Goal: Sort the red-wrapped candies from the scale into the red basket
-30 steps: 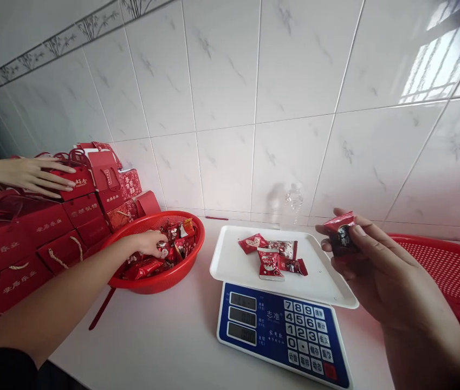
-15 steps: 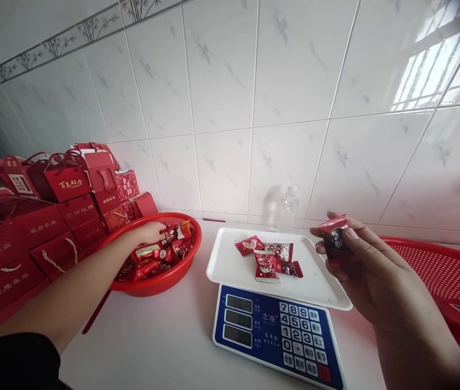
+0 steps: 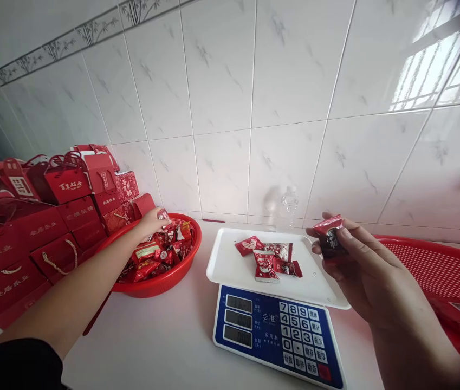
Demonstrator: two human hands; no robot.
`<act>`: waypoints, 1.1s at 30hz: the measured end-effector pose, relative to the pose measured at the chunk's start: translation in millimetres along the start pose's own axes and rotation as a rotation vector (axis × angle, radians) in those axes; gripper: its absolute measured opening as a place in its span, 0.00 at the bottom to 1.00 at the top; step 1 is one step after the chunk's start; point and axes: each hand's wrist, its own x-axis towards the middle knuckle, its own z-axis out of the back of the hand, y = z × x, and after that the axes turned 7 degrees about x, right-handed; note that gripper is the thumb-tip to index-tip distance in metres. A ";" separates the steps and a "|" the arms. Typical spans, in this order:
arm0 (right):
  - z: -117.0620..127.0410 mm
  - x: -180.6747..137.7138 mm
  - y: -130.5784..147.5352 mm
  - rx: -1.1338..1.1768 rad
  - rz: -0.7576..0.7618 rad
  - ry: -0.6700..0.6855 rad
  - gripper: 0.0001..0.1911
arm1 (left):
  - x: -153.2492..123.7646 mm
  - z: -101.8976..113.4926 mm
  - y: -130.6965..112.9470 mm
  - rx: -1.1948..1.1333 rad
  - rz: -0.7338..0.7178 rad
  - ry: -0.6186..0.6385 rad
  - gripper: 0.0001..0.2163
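Observation:
My left hand (image 3: 151,223) is closed on a small red-and-white wrapped candy (image 3: 163,215), just above the left red plastic basket (image 3: 164,283). Several wrapped candies (image 3: 148,252) are heaped inside that basket. Between the thumb and fingers of my right hand (image 3: 365,254) is a dark, red-topped wrapped candy (image 3: 331,238), raised over the right end of the scale's tray. The white tray (image 3: 225,260) carries several red wrapped candies (image 3: 265,265), lying close together. Below it sits the blue scale (image 3: 268,338), with three small displays and a keypad.
Stacked red gift boxes (image 3: 67,184) with rope handles fill the left side. Another red basket (image 3: 428,265) stands at the right, partly behind my right arm. A clear plastic bottle (image 3: 289,208) is behind the tray, against the tiled wall (image 3: 221,173).
My left hand has risen slightly out of the basket's heap, and a candy now shows in its fingers. My right hand has shifted a little left with its candy.

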 end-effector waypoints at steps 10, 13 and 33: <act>-4.7 -3.3 5.2 0.001 0.059 0.006 0.13 | -36.6 -62.5 -50.7 -0.096 -0.115 0.065 0.22; -6.0 -5.4 6.5 -0.003 0.059 0.007 0.12 | -46.7 -90.1 -75.1 -0.155 -0.196 0.130 0.23; -9.2 -10.2 7.2 -0.011 0.090 0.053 0.14 | -57.4 -197.5 -137.8 -0.015 -0.631 0.385 0.16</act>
